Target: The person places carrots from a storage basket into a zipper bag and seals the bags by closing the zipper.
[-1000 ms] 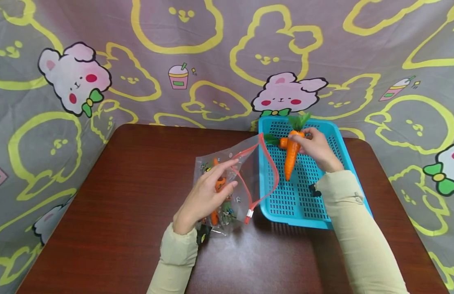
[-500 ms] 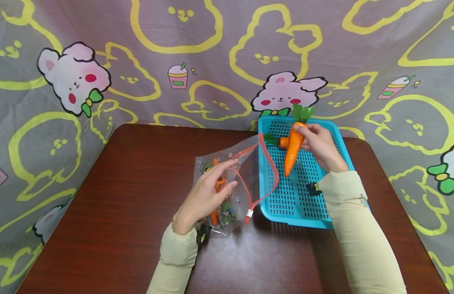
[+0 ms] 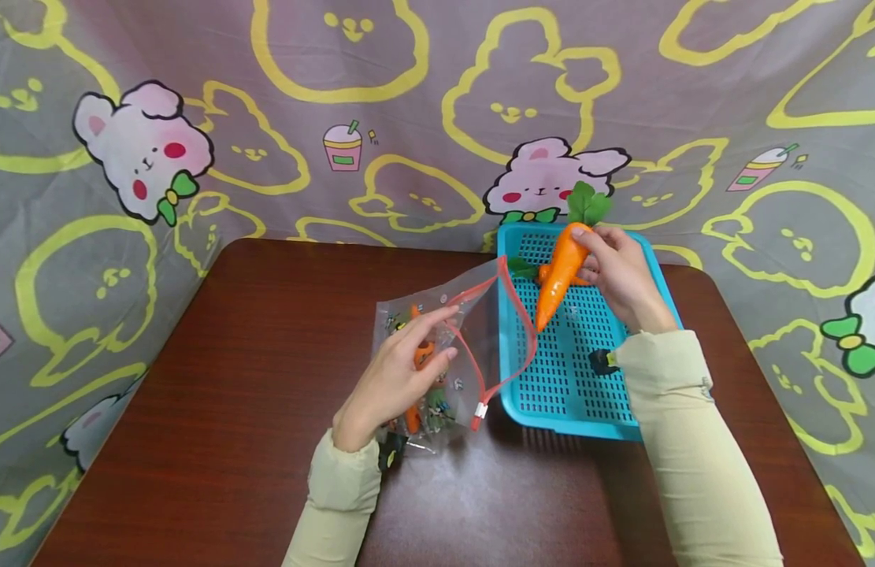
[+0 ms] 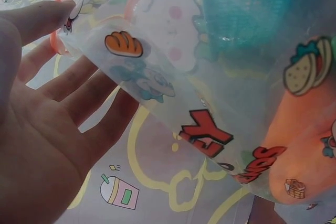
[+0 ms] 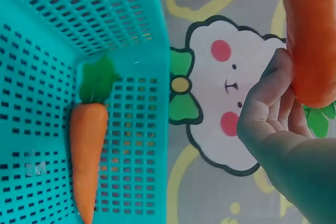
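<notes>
In the head view my right hand (image 3: 624, 276) grips an orange toy carrot (image 3: 563, 268) near its leafy top, raised over the blue basket (image 3: 508, 378). Its tip points down-left, close by the red zip rim of a clear slider bag (image 3: 490, 331). My left hand (image 3: 398, 378) lies along that bag with fingers fairly straight, the fingertips at the zip rim. The left wrist view has the thumb and fingers spread at the bag's edge, and an orange shape (image 4: 299, 156) inside the printed plastic. Another carrot (image 5: 88, 150) lies in the basket.
A dark brown wooden table (image 3: 217, 378) bears the bag and the basket. Behind it hangs a grey patterned cloth (image 3: 409, 102) with cartoon rabbits. The basket's raised wall (image 5: 161, 98) stands beside the right hand.
My right hand has lifted the carrot up from the basket, and its tip has swung left toward the bag's mouth. The left hand and bag have stayed put.
</notes>
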{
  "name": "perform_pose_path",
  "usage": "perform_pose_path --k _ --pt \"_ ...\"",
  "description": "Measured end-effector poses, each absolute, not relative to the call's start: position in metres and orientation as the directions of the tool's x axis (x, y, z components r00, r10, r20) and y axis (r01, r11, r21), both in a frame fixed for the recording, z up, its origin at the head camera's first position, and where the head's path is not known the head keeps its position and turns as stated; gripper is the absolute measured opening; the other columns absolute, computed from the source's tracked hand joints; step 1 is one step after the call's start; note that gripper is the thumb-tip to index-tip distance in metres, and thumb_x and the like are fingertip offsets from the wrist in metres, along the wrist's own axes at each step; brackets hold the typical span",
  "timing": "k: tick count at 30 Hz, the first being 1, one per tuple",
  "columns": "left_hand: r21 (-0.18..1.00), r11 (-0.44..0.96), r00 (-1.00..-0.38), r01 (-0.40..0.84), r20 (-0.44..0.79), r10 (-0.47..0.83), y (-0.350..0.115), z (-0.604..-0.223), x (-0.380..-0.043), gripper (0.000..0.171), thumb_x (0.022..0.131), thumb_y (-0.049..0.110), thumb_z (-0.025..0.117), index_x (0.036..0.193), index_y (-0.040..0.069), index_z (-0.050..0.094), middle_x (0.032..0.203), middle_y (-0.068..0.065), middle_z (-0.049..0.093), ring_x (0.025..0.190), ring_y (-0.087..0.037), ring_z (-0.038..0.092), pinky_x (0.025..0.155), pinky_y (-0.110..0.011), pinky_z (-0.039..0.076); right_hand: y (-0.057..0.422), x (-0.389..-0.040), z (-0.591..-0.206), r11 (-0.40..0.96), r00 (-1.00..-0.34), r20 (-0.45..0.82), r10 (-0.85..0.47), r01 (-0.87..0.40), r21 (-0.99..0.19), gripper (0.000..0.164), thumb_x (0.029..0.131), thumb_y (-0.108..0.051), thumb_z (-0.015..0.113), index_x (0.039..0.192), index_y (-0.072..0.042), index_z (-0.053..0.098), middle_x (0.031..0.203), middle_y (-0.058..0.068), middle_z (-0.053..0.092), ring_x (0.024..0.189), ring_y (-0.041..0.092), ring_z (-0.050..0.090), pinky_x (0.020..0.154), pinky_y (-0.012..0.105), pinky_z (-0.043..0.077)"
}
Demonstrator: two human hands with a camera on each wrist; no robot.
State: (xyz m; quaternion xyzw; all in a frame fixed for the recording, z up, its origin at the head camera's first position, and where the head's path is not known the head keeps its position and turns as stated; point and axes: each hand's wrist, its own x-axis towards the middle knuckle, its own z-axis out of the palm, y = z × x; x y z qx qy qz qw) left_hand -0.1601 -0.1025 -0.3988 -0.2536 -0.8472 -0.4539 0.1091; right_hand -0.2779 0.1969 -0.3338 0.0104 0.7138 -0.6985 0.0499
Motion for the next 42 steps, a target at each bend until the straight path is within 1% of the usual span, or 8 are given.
perform_pose_path --k 3,9,13,19,27,33,37,42 --pt "0.713 0.464 -0.849 0.527 0.413 0.329 -0.103 -0.399 -0.160 0.055 0.093 0.021 0.065 0.144 0.024 0.044 0.129 0.001 0.060 0.115 -0.016 0.057 0.095 -0.040 0.050 0.194 -0.276 -0.331 0.007 -0.996 -0.073 -0.059 0.073 -0.997 0.058 0.089 -0.040 0.067 0.125 -0.005 0.038 0.115 0.008 0.047 0.076 0.011 0.063 0.071 0.020 0.055" --pt "0.713 0.464 -0.850 0.525 0.412 0.328 -0.102 -0.399 -0.160 0.053 0.094 0.023 0.064 0.143 0.022 0.045 0.130 0.002 0.060 0.114 -0.016 0.057 0.094 -0.040 0.051 0.190 -0.272 -0.326 -0.032 -0.995 -0.058 -0.077 0.060 -0.998 0.049 0.090 -0.037 0.067 0.119 -0.006 0.041 0.116 0.008 0.047 0.081 0.011 0.061 0.074 0.021 0.055" --pt "0.712 0.469 -0.852 0.523 0.410 0.326 -0.102 -0.398 -0.161 0.053 0.093 0.022 0.064 0.143 0.022 0.045 0.129 0.002 0.060 0.112 -0.015 0.057 0.093 -0.040 0.051 0.188 -0.269 -0.321 -0.042 -0.994 -0.056 -0.092 0.060 -0.997 0.047 0.090 -0.035 0.067 0.116 -0.006 0.042 0.118 0.008 0.046 0.086 0.014 0.058 0.076 0.020 0.055" --pt "0.714 0.470 -0.854 0.519 0.410 0.320 -0.102 -0.397 -0.161 0.054 0.093 0.020 0.065 0.143 0.023 0.045 0.128 0.001 0.061 0.108 -0.015 0.058 0.090 -0.039 0.052 0.183 -0.263 -0.318 0.007 -0.991 -0.056 -0.118 0.055 -0.998 0.046 0.089 -0.034 0.068 0.114 -0.005 0.044 0.118 0.009 0.047 0.090 0.017 0.055 0.076 0.019 0.053" --pt "0.721 0.466 -0.858 0.513 0.405 0.317 -0.102 -0.399 -0.161 0.056 0.091 0.018 0.067 0.143 0.023 0.045 0.129 0.001 0.061 0.107 -0.015 0.058 0.089 -0.038 0.053 0.179 -0.256 -0.316 0.029 -0.981 -0.037 -0.189 0.032 -0.999 0.040 0.091 -0.027 0.068 0.113 -0.001 0.046 0.110 0.010 0.054 0.083 0.018 0.064 0.075 0.024 0.057" --pt "0.717 0.468 -0.855 0.517 0.410 0.316 -0.102 -0.397 -0.160 0.055 0.092 0.020 0.066 0.143 0.022 0.045 0.129 0.001 0.061 0.106 -0.016 0.058 0.090 -0.037 0.053 0.176 -0.250 -0.316 0.092 -0.974 -0.055 -0.221 0.036 -0.995 0.043 0.090 -0.028 0.069 0.116 -0.002 0.049 0.113 0.008 0.056 0.092 0.017 0.064 0.077 0.023 0.056" --pt "0.717 0.470 -0.856 0.515 0.409 0.316 -0.102 -0.397 -0.160 0.054 0.093 0.021 0.065 0.143 0.021 0.045 0.129 0.001 0.060 0.106 -0.016 0.058 0.090 -0.037 0.053 0.174 -0.247 -0.316 0.153 -0.972 -0.067 -0.226 0.032 -0.988 0.044 0.090 -0.031 0.068 0.117 -0.002 0.050 0.114 0.009 0.056 0.094 0.017 0.065 0.078 0.023 0.056" --pt "0.717 0.474 -0.859 0.510 0.404 0.313 -0.103 -0.397 -0.160 0.054 0.092 0.021 0.066 0.143 0.023 0.045 0.129 0.002 0.060 0.107 -0.016 0.058 0.091 -0.037 0.053 0.172 -0.244 -0.317 0.231 -0.962 -0.081 -0.260 0.019 -0.973 0.046 0.091 -0.030 0.066 0.124 -0.002 0.050 0.116 0.010 0.053 0.095 0.018 0.065 0.079 0.024 0.056"
